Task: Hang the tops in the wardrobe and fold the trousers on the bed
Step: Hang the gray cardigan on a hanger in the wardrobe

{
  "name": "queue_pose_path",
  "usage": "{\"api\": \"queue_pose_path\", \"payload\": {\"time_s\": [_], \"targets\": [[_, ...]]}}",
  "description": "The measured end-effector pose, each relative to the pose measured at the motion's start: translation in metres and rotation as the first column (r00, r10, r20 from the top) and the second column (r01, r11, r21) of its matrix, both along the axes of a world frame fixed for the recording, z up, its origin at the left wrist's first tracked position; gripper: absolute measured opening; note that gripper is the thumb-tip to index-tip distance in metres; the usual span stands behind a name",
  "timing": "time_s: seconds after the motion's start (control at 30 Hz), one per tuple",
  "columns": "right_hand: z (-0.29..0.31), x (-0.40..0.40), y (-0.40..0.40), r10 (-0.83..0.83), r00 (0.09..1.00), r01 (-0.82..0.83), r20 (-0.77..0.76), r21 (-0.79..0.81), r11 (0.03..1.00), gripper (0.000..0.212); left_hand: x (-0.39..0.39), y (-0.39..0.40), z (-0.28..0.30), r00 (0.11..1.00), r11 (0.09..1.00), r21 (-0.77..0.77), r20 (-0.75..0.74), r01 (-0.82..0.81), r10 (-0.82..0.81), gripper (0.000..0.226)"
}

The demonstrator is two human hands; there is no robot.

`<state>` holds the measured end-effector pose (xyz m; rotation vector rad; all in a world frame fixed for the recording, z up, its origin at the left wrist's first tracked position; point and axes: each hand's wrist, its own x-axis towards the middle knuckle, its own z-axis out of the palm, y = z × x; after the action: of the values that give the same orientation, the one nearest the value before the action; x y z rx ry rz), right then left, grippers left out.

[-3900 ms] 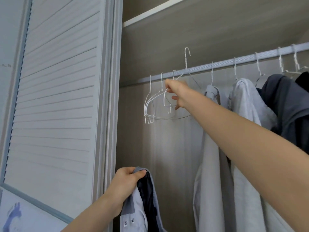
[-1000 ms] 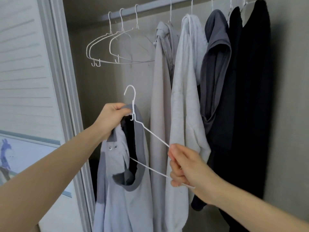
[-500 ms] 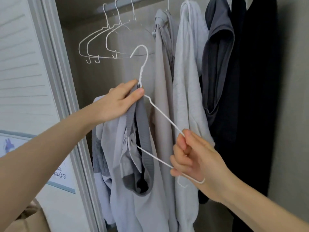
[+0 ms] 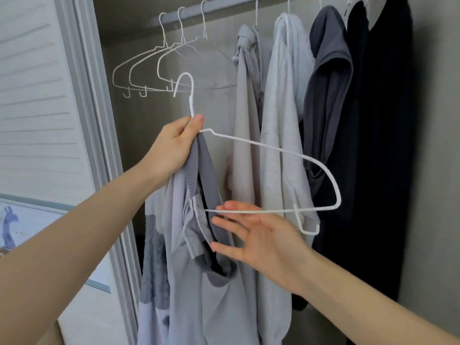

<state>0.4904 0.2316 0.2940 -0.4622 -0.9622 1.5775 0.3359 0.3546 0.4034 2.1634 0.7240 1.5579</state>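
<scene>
At nine o'clock the left hand pinches the white hanger by its neck together with the collar of the grey top, which dangles below. The right hand, fingers spread and holding nothing, touches the bottom wire. Only one shoulder looks threaded; the top could slide off.

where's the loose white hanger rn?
Head view, centre: the white hanger is off the rail, its neck pinched with the grey top by the left hand, right hand open below its bar.
</scene>
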Motion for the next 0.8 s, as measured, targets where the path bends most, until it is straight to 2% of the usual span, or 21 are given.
{"api": "queue_pose_path", "payload": {"time_s": [0.07,0.1,0.13,0.17,0.2,0.23,0.27,0.3,0.37,0.5,0.57,0.67,0.8], "targets": [[-0.003,-0.008,0.002,-0.105,0.959,0.092,0.264,0.060,0.994,0.030,-0.003,0.001,0.001,1.000,0.999,-0.031,0.020,0.009,-0.008,0.045],[-0.004,-0.011,-0.001,-0.216,0.840,0.150,0.497,0.170,0.974,0.031,-0.005,0.001,0.001,1.000,0.999,-0.039,0.026,0.009,-0.008,0.046],[-0.005,-0.012,-0.004,-0.374,0.580,0.141,0.724,0.363,0.921,0.029,-0.008,0.002,0.001,0.999,0.999,-0.044,0.034,0.005,-0.004,0.048],[-0.008,-0.009,-0.006,-0.525,0.238,0.028,0.817,0.535,0.844,0.025,-0.010,0.003,0.001,0.999,0.999,-0.049,0.042,-0.002,0.004,0.050],[-0.011,-0.004,-0.008,-0.644,-0.092,-0.120,0.759,0.634,0.764,0.026,-0.014,0.004,0.002,0.999,0.998,-0.055,0.053,-0.010,0.013,0.052],[-0.013,0.003,-0.010,-0.702,-0.317,-0.242,0.638,0.662,0.710,0.031,-0.019,0.005,0.001,0.997,0.998,-0.063,0.069,-0.017,0.021,0.052],[-0.014,0.011,-0.012,-0.720,-0.429,-0.315,0.546,0.657,0.685,0.031,-0.025,0.007,0.001,0.996,0.997,-0.074,0.088,-0.018,0.024,0.052],[-0.013,0.017,-0.013,-0.723,-0.484,-0.356,0.492,0.644,0.677,0.028,-0.031,0.009,0.000,0.995,0.996,-0.085,0.101,-0.015,0.023,0.053],[-0.011,0.030,-0.014,-0.722,-0.534,-0.420,0.440,0.602,0.679,0.023,-0.043,0.013,-0.005,0.996,0.996,-0.087,0.088,-0.023,0.031,0.055],[-0.001,0.061,-0.014,-0.663,-0.605,-0.401,0.441,0.552,0.732,0.027,-0.054,0.019,-0.025,0.991,0.993,0.001,-0.058,-0.118,0.117,0.054],[0.005,0.073,-0.016,-0.682,-0.602,-0.423,0.414,0.559,0.713,0.026,-0.056,0.022,-0.031,0.984,0.987,0.037,-0.089,-0.155,0.157,0.053],[0.016,0.091,-0.028,-0.664,-0.582,-0.376,0.470,0.567,0.732,0.029,-0.055,0.028,-0.033,0.981,0.985,0.082,-0.110,-0.149,0.157,0.052],[0.035,0.118,-0.045,-0.710,-0.580,-0.387,0.398,0.633,0.671,0.037,-0.044,0.034,-0.037,0.965,0.976,0.155,-0.188,-0.152,0.180,0.051]]}}
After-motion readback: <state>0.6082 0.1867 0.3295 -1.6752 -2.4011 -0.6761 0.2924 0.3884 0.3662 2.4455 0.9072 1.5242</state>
